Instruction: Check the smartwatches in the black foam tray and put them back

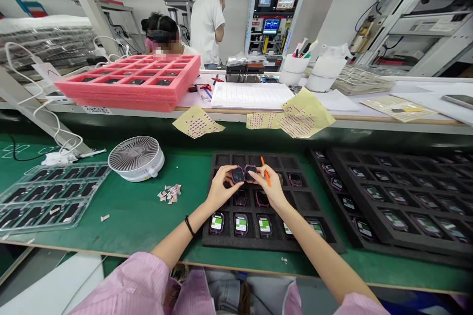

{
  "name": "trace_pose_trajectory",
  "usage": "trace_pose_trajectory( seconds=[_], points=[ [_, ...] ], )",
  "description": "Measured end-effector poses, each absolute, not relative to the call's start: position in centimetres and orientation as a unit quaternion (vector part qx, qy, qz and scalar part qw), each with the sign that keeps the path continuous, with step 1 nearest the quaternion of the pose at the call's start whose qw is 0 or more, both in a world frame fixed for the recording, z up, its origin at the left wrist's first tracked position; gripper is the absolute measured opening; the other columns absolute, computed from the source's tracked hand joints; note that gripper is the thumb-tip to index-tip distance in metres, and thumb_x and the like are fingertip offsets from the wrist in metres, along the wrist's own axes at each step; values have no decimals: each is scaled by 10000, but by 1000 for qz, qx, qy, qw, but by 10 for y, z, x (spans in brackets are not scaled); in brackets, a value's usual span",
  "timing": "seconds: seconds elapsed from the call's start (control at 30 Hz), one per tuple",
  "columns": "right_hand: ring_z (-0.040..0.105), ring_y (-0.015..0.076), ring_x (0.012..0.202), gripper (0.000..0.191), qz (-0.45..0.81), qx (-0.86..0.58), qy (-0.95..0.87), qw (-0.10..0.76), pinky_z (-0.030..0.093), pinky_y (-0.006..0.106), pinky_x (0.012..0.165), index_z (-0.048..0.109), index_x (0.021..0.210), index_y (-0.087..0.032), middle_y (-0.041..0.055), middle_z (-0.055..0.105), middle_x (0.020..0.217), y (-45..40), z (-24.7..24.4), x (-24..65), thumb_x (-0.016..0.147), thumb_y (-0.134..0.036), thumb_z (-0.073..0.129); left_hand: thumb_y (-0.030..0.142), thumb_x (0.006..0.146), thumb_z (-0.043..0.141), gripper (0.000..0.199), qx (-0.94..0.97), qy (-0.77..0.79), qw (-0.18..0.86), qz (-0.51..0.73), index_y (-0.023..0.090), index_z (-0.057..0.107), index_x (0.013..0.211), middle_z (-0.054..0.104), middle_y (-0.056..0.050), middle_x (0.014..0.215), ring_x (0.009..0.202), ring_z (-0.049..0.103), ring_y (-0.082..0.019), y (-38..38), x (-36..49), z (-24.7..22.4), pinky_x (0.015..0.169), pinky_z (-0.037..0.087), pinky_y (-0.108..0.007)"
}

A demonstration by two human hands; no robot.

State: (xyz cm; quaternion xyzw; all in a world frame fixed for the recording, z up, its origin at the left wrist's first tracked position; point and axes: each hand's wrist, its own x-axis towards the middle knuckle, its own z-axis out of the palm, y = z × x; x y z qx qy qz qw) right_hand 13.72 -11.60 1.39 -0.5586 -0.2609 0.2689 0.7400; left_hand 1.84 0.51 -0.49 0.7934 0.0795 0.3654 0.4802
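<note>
Green counter (148, 226) spreads under both forearms. Stacked black foam trays (356, 189) to the right of the right hand (268, 184), screens face up in pockets. Single foam tray (254, 241) directly beneath both hands, presumably set central for a short reach; pockets seem meant to keep units apart and unscratched. Pink foam tray (121, 97) on the shelf beyond the left hand (221, 189), up and leftward. Clear tray (42, 228) far left of the left hand, dark parts in its cells. Fan (136, 157) nearer, also left, grille tilted up.

Lit watches (265, 225) in the front row, nearer the wearer than the hands; faces up, likely so screens read at a glance. Held just above the tray: left watch (237, 174), gripped at its edge by left fingers and thumb; right watch (250, 172), pinched by the right hand, thumb over its face. Side by side, perhaps for comparison; contact between them unclear. Orange stick (265, 172) also in right hand, upright among the fingers, probably kept there to spare setting it down.

Smallest: paper-like tabs (170, 194), loose pile left of the left hand.
</note>
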Motion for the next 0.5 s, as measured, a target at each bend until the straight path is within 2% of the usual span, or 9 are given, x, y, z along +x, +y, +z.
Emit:
trace_pose_trajectory(
  seconds=[0.13, 0.27, 0.33, 0.5],
  points=[
    [499, 136, 610, 501, 184, -602, -282, 724, 489, 309, 646, 347, 585, -227, -50, 449, 619, -116, 15, 147, 603, -476, 781, 243, 767, 681, 415, 800, 75, 477, 356, 178, 529, 1148, 539, -86, 1088, 736, 589, -112, 7, 19, -7, 632, 547, -255],
    [523, 150, 676, 470, -20, -677, -278, 681, 434, 289, 699, 337, 576, -228, -19, 502, 665, -148, 26, 175, 691, -505, 699, 216, 771, 664, 416, 815, 61, 472, 329, 192, 525, 1162, 528, -90, 1110, 787, 608, -133, 8, 18, -5, 665, 552, -276],
    [507, 146, 651, 459, -104, -715, -273, 635, 413, 282, 683, 327, 589, -232, -12, 514, 670, -179, 26, 190, 721, -505, 671, 200, 766, 661, 418, 824, 47, 474, 306, 194, 528, 1162, 529, -87, 1108, 801, 612, -140, 3, 21, -1, 668, 550, -277],
    [372, 119, 488, 440, -108, -811, -289, 496, 346, 259, 532, 342, 591, -238, -49, 401, 547, -244, 5, 197, 764, -563, 584, 207, 745, 680, 454, 888, -31, 411, 204, 212, 530, 1174, 601, -67, 1065, 861, 615, -182, -31, 44, 16, 784, 521, -336]
  ],
)
